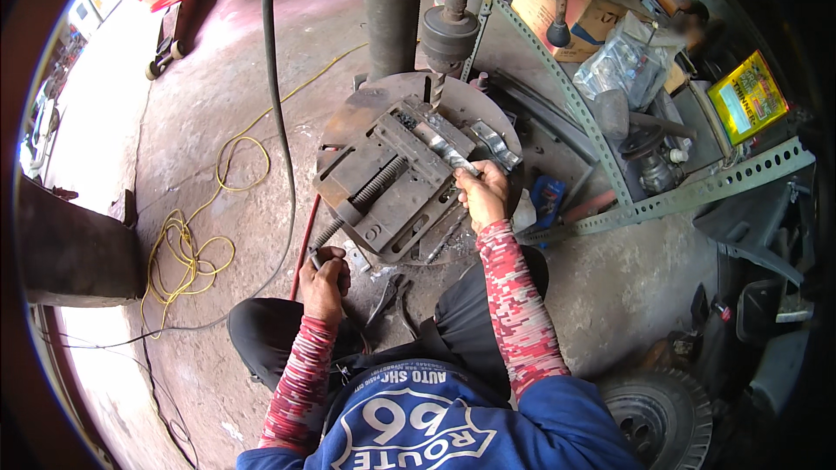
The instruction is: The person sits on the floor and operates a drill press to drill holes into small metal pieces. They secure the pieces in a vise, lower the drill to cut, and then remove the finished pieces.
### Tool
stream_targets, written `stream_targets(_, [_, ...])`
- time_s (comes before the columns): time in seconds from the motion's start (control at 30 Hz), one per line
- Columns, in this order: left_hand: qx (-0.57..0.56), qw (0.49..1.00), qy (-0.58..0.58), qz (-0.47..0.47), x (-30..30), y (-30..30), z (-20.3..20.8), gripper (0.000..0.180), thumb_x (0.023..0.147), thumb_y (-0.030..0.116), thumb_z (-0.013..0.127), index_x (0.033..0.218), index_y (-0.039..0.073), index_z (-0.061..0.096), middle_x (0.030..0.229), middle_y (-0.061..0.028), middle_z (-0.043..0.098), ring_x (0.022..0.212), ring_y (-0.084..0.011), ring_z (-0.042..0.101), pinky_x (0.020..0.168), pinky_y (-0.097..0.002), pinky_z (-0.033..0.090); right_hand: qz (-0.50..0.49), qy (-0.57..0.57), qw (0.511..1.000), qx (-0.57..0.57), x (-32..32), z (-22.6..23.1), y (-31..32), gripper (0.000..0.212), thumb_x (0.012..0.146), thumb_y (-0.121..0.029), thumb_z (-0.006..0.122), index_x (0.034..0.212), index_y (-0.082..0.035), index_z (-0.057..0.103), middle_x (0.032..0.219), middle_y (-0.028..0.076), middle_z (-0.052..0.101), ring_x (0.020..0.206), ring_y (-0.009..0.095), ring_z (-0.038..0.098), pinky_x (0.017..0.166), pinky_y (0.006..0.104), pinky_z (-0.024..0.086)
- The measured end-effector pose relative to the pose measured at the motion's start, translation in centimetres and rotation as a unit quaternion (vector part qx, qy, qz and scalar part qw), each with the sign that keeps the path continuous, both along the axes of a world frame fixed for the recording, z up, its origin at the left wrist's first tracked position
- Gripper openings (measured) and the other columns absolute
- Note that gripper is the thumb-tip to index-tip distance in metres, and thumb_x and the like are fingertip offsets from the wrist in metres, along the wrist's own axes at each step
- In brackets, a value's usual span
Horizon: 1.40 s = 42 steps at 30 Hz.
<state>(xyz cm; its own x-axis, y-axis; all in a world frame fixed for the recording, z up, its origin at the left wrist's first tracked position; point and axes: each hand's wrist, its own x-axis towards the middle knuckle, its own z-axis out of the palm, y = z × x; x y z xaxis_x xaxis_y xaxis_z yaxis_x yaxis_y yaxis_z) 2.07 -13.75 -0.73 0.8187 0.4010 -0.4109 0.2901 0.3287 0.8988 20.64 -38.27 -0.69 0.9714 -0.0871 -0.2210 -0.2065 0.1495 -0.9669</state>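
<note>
A steel machine vise point(409, 200) with a long threaded screw point(380, 176) lies on the round drill press table point(344, 113). At the near left end of that screw, my left hand point(323, 285) is closed round the vise handle point(314, 258). My right hand point(483, 194) pinches the near end of a shiny metal strip point(448, 151), which lies along the vise jaws. A drill bit point(437, 92) points down by the strip's far end. Just right of the strip, a second bent metal piece point(496, 146) rests on the table.
The drill press column point(390, 13) rises behind the table. A perforated steel rack point(592, 113) at right holds a cardboard box point(566, 4) and a yellow can point(747, 97). A yellow cord point(187, 248) coils on the floor at left; a tyre point(662, 413) lies near right.
</note>
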Motion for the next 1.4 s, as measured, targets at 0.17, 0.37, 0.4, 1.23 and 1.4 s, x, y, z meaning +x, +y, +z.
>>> stream_targets(0.17, [0.053,0.998,-0.028,-0.031,0.2,-0.3,0.6,0.017,0.095,0.015,0.056,0.103,0.000,0.059,0.068,-0.0017,0.054,0.048,-0.0107,0.047,0.042,-0.0262,0.035,-0.005,0.030,0.999,-0.009,-0.2,0.2,-0.1,0.014,0.093,-0.013,0.069,0.095,-0.005,0.058,0.076,0.004,0.063,0.052,0.007,0.052,0.044,0.0218,0.041])
stream_targets(0.37, [0.067,0.997,-0.030,0.018,-1.0,0.0,1.5,0.028,0.105,0.021,0.052,0.126,0.003,0.049,0.068,0.0023,0.048,0.052,-0.0057,0.044,0.047,-0.0225,0.038,0.001,0.042,0.999,0.007,0.1,0.1,-0.1,0.028,0.097,-0.030,0.069,0.086,-0.005,0.063,0.066,0.004,0.062,0.041,0.006,0.047,0.036,0.0215,0.035])
stream_targets(0.4, [0.116,0.993,-0.015,-0.002,-0.8,0.9,1.2,0.027,0.104,0.019,0.052,0.125,0.002,0.051,0.069,-0.0002,0.050,0.055,-0.0098,0.048,0.050,-0.0254,0.041,0.001,0.040,0.999,0.006,0.2,0.0,-0.1,0.029,0.097,-0.030,0.069,0.084,-0.005,0.062,0.064,0.004,0.061,0.040,0.006,0.046,0.036,0.0214,0.034])
stream_targets(1.23, [0.286,0.864,0.228,-0.346,4.2,7.7,7.0,0.034,0.095,0.028,0.055,0.098,-0.002,0.070,0.064,-0.0053,0.060,0.047,-0.0130,0.052,0.043,-0.0307,0.042,-0.009,0.021,0.999,0.034,0.5,-0.6,0.1,0.024,0.097,-0.024,0.069,0.085,-0.004,0.062,0.067,0.003,0.061,0.043,0.005,0.046,0.035,0.0207,0.032])
stream_targets(1.4, [0.192,0.902,0.232,-0.308,3.5,6.5,8.4,0.033,0.097,0.023,0.050,0.110,-0.002,0.067,0.064,-0.0080,0.062,0.042,-0.0136,0.050,0.037,-0.0281,0.039,-0.007,0.026,0.999,0.043,0.5,-0.4,0.1,0.024,0.097,-0.025,0.069,0.086,-0.005,0.062,0.065,0.003,0.061,0.041,0.005,0.045,0.035,0.0208,0.032])
